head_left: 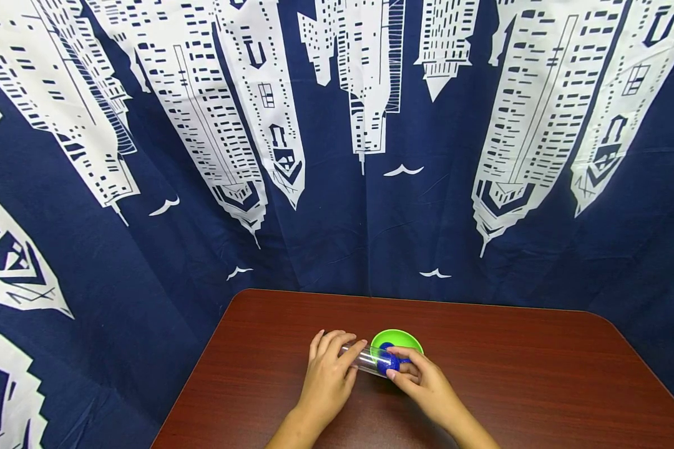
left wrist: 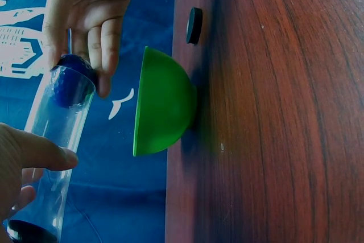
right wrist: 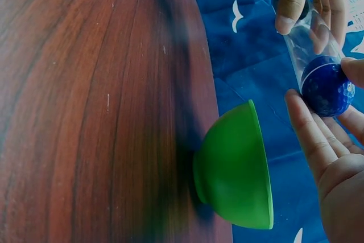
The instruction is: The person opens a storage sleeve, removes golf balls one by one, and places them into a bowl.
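My left hand holds a clear plastic tube around its side, and a black cap closes the end near that hand. At the tube's other end, my right hand pinches a blue dimpled golf ball between thumb and fingers. The ball sits partly inside the tube's mouth, with its outer side sticking out. Tube and ball are held in the air beside a green bowl, overlapping it in the head view. More blue, like another ball, shows inside the bowl.
The bowl stands upright on a reddish-brown wooden table. A small black round lid lies on the table near the bowl in the left wrist view. A dark blue curtain with white buildings hangs behind the table.
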Tool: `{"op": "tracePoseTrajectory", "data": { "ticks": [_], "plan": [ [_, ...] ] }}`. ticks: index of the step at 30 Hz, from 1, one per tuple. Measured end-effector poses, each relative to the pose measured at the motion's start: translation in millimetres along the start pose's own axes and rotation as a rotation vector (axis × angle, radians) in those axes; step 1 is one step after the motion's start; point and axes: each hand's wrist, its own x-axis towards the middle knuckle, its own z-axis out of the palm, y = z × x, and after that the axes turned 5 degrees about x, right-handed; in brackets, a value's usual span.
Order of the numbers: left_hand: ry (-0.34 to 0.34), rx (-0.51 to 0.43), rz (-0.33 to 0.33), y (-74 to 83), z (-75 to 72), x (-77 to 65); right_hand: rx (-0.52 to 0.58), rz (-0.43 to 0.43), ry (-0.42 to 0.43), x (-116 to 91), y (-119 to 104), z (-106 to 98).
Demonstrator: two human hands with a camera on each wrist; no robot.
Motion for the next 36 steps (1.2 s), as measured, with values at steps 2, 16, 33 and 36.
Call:
{"op": "tracePoseTrajectory", "data": {
  "ticks": [2, 16, 33, 36],
  "plan": [
    [-0.003, -0.001, -0.003, -0.3, 0.4, -0.3, 0.004, -0.007, -0.003, 0.1, -0.2, 0.2],
    [-0.013, -0.056, -0.04, -1.0, 2.3, -1.9, -0.042, -0.01, 0.05, 1.3, -2.0, 0.2],
    [-0.077, -0.131, -0.189, 2.4, 1.9, -6.3, -0.067, -0.066, 0.102, 8.9, -10.0, -5.0],
    [-0.085, -0.146, -0.212, 2.5, 1.6, -6.9, -0.067, -0.086, 0.111, 11.2, -11.8, -6.1]
  ]
}}
